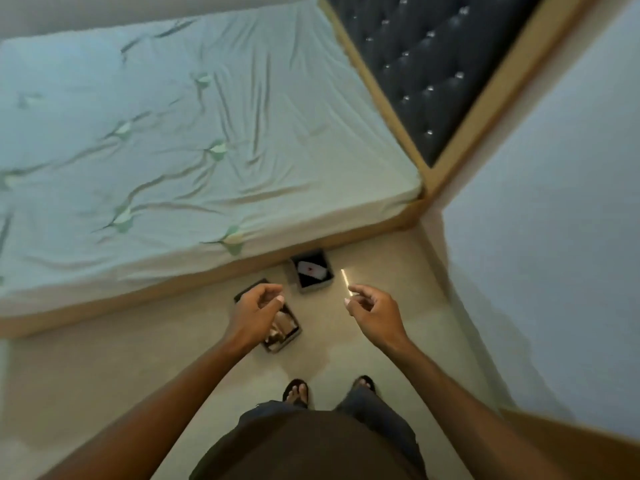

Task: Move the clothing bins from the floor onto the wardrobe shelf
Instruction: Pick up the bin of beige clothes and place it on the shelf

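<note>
Two dark clothing bins stand on the beige floor beside the bed. The far bin (313,271) holds a white item with a red mark. The near bin (282,330) holds folded tan cloth and is partly hidden by my left hand (256,313). My left hand hovers above the near bin with loosely curled fingers and holds nothing. My right hand (372,310) hangs to the right of both bins, fingers loosely curled, empty. Both hands are well above the floor. No wardrobe shelf is in view.
A bed (194,140) with a pale wrinkled sheet fills the left and top, its wooden frame edge just behind the bins. A dark tufted headboard (429,67) stands top right. A pale wall (554,237) runs along the right. My sandalled feet (329,389) stand below the bins.
</note>
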Demonstrator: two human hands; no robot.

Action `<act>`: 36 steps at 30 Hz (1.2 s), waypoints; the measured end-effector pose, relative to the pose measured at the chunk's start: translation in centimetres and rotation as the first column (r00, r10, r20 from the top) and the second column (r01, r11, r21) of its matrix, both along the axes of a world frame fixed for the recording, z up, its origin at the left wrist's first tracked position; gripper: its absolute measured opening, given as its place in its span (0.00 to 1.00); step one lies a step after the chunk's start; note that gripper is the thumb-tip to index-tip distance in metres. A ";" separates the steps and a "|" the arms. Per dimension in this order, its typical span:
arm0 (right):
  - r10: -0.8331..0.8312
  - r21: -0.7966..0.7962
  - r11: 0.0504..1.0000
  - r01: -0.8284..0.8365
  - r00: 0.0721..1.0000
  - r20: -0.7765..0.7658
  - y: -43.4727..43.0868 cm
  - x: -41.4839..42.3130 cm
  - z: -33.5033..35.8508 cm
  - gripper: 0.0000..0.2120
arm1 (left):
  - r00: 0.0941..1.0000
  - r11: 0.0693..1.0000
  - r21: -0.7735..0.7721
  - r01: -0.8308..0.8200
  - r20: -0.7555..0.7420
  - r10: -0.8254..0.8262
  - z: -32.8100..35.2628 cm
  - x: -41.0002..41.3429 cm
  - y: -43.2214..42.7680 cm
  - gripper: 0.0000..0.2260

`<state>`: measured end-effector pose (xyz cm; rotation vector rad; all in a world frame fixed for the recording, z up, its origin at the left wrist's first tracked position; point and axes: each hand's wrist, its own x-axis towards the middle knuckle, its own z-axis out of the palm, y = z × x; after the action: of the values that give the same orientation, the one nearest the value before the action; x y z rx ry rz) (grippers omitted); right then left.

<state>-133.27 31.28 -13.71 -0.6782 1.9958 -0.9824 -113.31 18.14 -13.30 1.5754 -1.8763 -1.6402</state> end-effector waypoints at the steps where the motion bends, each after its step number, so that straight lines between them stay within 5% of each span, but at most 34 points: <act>1: 0.054 0.012 0.998 -0.054 0.999 -0.005 -1.8 0.4 -0.4 0.15 | 0.998 0.998 0.008 -0.063 0.000 0.063 -0.2 1.0 -0.8 0.09; 6: 0.285 0.076 0.955 -0.285 0.958 0.010 -11.2 1.4 -4.4 0.15 | 0.932 0.930 0.070 -0.361 0.057 0.358 -3.3 3.8 -4.5 0.07; 11: 0.459 0.185 0.867 -0.463 0.886 0.065 -18.2 1.6 -12.5 0.14 | 0.853 0.839 0.178 -0.514 0.213 0.477 -10.3 4.1 -6.9 0.09; 20: 0.669 0.377 0.645 -0.665 0.729 0.141 -23.5 1.7 -35.4 0.14 | 0.792 0.752 0.339 -0.565 0.479 0.379 -31.5 4.9 -9.0 0.13; 28: 0.574 0.427 0.695 -0.578 0.804 0.153 -23.5 2.9 -57.0 0.15 | 0.761 0.746 0.321 -0.583 0.537 0.364 -53.4 4.4 -10.6 0.12; 32: 0.711 0.408 0.610 -0.679 0.697 0.098 -23.8 3.7 -62.5 0.18 | 0.735 0.748 0.263 -0.609 0.542 0.408 -60.1 4.4 -11.6 0.04; 36: 0.818 0.430 0.506 -0.748 0.574 0.038 -24.8 4.7 -66.7 0.19 | 0.769 0.758 0.323 -0.567 0.538 0.346 -64.7 5.4 -12.0 0.08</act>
<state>-128.58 6.52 -80.38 -1.3034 1.6209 0.0697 -107.90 6.18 -77.98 2.5680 -1.0717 -1.6510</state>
